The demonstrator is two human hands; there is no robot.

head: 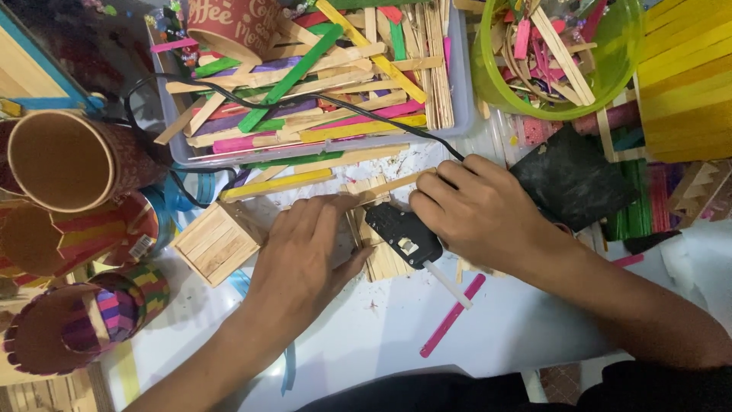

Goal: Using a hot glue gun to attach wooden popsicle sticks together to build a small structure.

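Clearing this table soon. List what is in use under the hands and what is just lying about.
In use: glue gun in right hand; plain stick panel pressed by left hand.

Lying about: small stick box, pink stick, tray of sticks, green bowl, paper cup.

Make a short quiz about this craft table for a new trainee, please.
1. Which hand holds the black glue gun?
2. True or false: the left hand presses on the plain stick panel.
3. Where does the small wooden box lie: left or right of the left hand?

Key
1. The right hand.
2. True.
3. Left, beside the striped cups.
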